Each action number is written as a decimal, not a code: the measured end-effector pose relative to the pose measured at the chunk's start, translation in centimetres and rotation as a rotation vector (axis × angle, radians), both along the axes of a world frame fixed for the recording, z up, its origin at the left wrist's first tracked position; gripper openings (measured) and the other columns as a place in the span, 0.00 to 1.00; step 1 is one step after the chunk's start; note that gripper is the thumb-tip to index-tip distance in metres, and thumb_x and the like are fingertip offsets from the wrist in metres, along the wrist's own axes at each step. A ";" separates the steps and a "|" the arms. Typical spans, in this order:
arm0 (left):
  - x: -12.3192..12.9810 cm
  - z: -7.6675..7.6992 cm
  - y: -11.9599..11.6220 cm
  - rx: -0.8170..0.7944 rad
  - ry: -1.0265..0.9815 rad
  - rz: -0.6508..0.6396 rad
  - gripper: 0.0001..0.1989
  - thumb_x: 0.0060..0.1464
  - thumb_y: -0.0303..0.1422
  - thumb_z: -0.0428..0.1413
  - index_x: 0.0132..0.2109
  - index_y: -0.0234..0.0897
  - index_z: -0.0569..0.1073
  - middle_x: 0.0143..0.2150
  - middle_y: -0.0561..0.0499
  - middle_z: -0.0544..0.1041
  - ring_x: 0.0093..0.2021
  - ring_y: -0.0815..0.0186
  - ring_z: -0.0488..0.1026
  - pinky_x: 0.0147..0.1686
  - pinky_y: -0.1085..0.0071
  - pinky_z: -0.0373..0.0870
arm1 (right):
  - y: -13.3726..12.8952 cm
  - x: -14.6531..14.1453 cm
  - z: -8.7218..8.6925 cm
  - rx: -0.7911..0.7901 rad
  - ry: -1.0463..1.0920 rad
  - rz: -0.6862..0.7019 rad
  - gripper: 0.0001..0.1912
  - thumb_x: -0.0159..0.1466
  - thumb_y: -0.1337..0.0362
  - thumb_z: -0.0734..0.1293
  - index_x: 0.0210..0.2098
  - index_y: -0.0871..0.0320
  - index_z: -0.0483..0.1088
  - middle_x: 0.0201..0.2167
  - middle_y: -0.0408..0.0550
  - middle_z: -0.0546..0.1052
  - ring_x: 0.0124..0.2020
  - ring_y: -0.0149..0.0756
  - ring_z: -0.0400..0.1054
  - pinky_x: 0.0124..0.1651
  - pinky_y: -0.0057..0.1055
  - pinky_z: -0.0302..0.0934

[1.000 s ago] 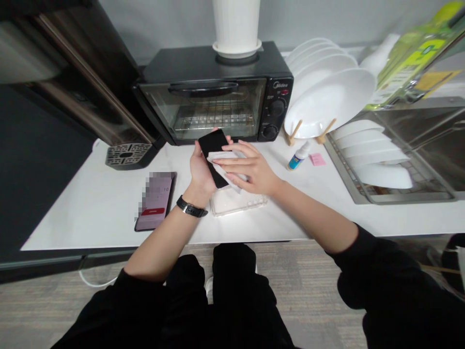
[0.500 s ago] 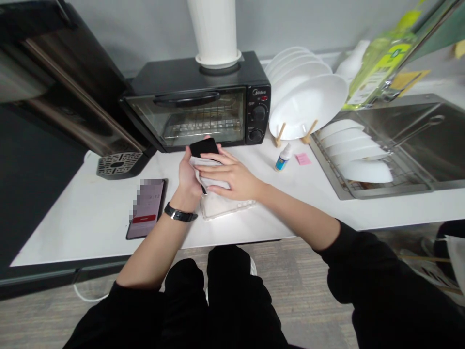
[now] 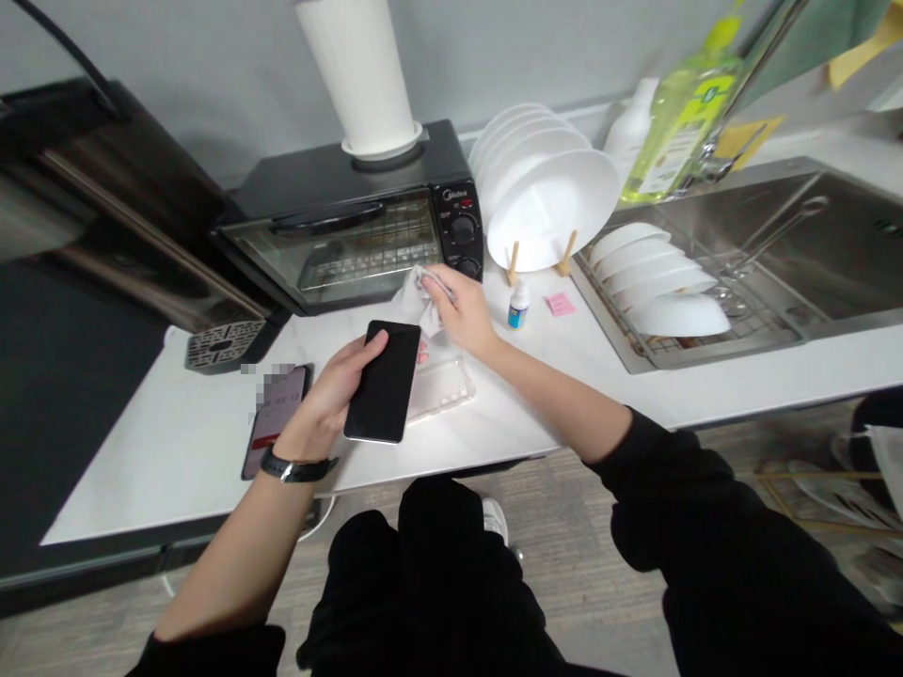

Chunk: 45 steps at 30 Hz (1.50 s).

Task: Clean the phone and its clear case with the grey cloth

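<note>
My left hand (image 3: 337, 384) grips a black smartphone (image 3: 385, 384) by its left side, thumb on the dark screen. Pinched in my right hand (image 3: 460, 306) is a crumpled white cloth or tissue (image 3: 421, 299), held up beyond the phone and apart from it. A clear phone case (image 3: 446, 387) lies on the white counter just right of the phone, with a small pinkish-red item (image 3: 422, 352) at its upper left. To the right of my right hand stands a small spray bottle (image 3: 518, 308) with a blue label. A second phone (image 3: 277, 418) lies left of my left wrist, its screen lit.
Behind my hands sits a black toaster oven (image 3: 339, 230) with a white cylinder (image 3: 363, 85) on top. White plates (image 3: 550, 212) stand in a wooden rack beside it. Right are bowls (image 3: 681, 315) by the sink (image 3: 839, 226); left, a dark dispenser (image 3: 162, 235). A pink note (image 3: 561, 304) lies near the bottle.
My right hand has lifted off the phone and moved up and right with the cloth. The phone has come lower, its black screen now uncovered. The camera view has shifted.
</note>
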<state>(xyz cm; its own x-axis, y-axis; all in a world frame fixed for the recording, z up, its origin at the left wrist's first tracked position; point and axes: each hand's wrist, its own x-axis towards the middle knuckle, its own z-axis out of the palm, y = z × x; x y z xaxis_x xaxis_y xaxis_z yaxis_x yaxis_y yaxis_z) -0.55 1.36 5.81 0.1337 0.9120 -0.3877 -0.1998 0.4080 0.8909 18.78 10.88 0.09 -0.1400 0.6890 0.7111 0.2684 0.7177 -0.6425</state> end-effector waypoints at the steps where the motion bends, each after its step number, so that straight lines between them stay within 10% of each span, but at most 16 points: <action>1: -0.7 0.5 0.2 0.039 0.053 -0.054 0.07 0.66 0.32 0.64 0.44 0.32 0.83 0.33 0.42 0.86 0.26 0.61 0.82 0.26 0.73 0.80 | 0.2 0.1 0.2 -0.020 0.051 0.035 0.33 0.79 0.40 0.52 0.60 0.57 0.76 0.60 0.55 0.82 0.63 0.43 0.76 0.69 0.43 0.68; 7: -2.2 1.8 3.0 0.099 0.340 -0.487 0.15 0.53 0.40 0.74 0.44 0.37 0.86 0.36 0.45 0.87 0.27 0.64 0.80 0.25 0.76 0.75 | 0.4 0.2 0.4 -0.288 -0.101 0.507 0.33 0.72 0.34 0.64 0.45 0.57 0.82 0.45 0.50 0.88 0.49 0.41 0.80 0.57 0.37 0.70; 17: 0.8 -2.0 4.5 0.481 0.764 -0.836 0.16 0.58 0.48 0.68 0.40 0.39 0.85 0.33 0.52 0.82 0.32 0.62 0.77 0.34 0.71 0.72 | 0.8 0.2 -1.2 -0.310 -0.045 0.356 0.40 0.71 0.30 0.61 0.38 0.60 0.83 0.33 0.47 0.84 0.37 0.36 0.75 0.44 0.31 0.60; 26: 1.2 -3.1 2.2 0.899 1.391 -0.750 0.22 0.68 0.46 0.63 0.62 0.41 0.80 0.60 0.43 0.81 0.54 0.50 0.81 0.53 0.57 0.77 | 0.2 -0.1 -1.2 -0.264 -0.130 0.321 0.33 0.76 0.39 0.60 0.37 0.60 0.82 0.27 0.44 0.79 0.33 0.33 0.72 0.41 0.30 0.57; 31: 1.5 -3.6 0.3 1.076 1.592 -0.727 0.25 0.73 0.46 0.55 0.68 0.40 0.78 0.53 0.41 0.80 0.54 0.46 0.77 0.56 0.49 0.77 | 0.1 -0.3 -1.1 -0.248 -0.185 0.290 0.31 0.78 0.44 0.60 0.36 0.60 0.83 0.31 0.48 0.83 0.35 0.34 0.74 0.42 0.30 0.56; 39: -1.3 -4.6 -1.8 1.085 1.342 -0.754 0.43 0.68 0.55 0.58 0.78 0.33 0.62 0.68 0.36 0.72 0.65 0.47 0.72 0.67 0.48 0.73 | -0.3 -0.2 -0.5 -0.276 -0.253 0.239 0.23 0.78 0.52 0.63 0.38 0.59 0.84 0.30 0.45 0.83 0.34 0.32 0.73 0.41 0.29 0.55; 45: -1.3 -5.4 -2.5 1.152 1.354 -0.735 0.33 0.72 0.47 0.57 0.75 0.35 0.69 0.66 0.37 0.73 0.64 0.48 0.71 0.67 0.50 0.74 | -0.4 -0.4 -0.9 -0.265 -0.283 0.227 0.22 0.78 0.54 0.64 0.38 0.59 0.85 0.30 0.46 0.83 0.34 0.33 0.75 0.41 0.29 0.56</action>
<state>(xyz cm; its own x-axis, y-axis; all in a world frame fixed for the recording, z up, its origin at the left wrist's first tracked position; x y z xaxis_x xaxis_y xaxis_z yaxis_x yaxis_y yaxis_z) -1.86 -1.16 0.40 0.7260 0.6787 0.1109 0.6644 -0.7338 0.1417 18.34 10.52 -0.85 -0.4723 0.7714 0.4264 0.3149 0.5995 -0.7358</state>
